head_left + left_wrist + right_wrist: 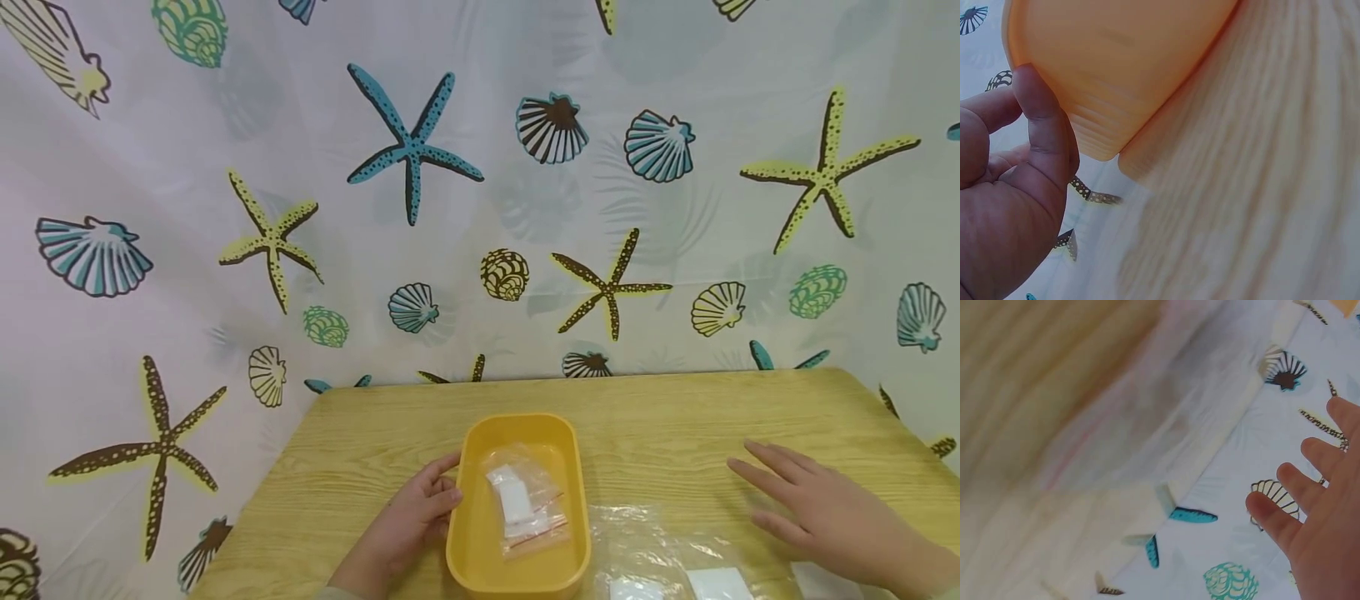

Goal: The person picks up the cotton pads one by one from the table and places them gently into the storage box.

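Note:
A yellow plastic tub (453, 533) stands on the table. Inside it lie clear zip bags (536, 546) with red seal lines and a white piece (515, 500). My left hand (408, 521) holds the tub's left side, thumb and fingers bent at the wall; in the left wrist view the thumb (1044, 125) touches the tub (1116, 56). Over the table's right side my right hand (843, 517) is spread, holding nothing. Beneath and beside it lie clear bags with white pieces, one piece (825, 581) partly hidden by that hand.
Right of the tub, more clear bags (626, 533) lie along the near side of the wooden table (375, 425), with white pieces (718, 583) in them. A curtain (465, 200) printed with shells and starfish hangs behind the table and at its sides.

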`<action>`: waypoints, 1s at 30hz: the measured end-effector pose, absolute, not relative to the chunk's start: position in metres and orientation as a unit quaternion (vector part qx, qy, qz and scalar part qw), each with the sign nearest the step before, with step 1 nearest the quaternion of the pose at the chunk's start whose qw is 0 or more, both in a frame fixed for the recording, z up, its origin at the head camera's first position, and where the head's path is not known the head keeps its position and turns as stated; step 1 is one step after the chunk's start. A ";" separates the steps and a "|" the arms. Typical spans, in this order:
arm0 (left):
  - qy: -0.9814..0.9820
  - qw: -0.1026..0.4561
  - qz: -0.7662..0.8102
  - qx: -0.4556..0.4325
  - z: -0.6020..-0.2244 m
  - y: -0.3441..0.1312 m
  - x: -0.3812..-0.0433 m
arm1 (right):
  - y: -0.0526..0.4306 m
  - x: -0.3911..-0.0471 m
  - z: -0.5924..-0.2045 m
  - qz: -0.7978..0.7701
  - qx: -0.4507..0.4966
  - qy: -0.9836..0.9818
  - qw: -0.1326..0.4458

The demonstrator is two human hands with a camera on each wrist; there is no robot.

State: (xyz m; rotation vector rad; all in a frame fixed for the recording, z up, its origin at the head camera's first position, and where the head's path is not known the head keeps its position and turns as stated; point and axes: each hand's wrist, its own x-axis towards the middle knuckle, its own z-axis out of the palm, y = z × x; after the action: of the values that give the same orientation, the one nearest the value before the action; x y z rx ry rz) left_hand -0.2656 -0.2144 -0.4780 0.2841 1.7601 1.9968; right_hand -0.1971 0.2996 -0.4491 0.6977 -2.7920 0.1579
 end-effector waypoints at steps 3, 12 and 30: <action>0.640 0.230 0.725 0.105 -0.478 -0.214 -0.266 | 0.314 -0.191 -0.452 0.037 0.240 -0.963 0.113; 0.639 0.230 0.726 0.104 -0.476 -0.212 -0.266 | 0.348 -0.182 -0.469 0.032 0.254 -0.965 0.061; 0.645 0.228 0.723 0.094 -0.475 -0.214 -0.263 | 0.357 -0.181 -0.488 0.057 0.210 -0.973 -0.083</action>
State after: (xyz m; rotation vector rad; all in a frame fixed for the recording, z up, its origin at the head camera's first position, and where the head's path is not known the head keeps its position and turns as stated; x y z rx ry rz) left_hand -0.2634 -0.2140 -0.4746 0.2597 1.7754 1.9919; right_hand -0.1814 0.3570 -0.4879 0.6963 -3.2289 0.1885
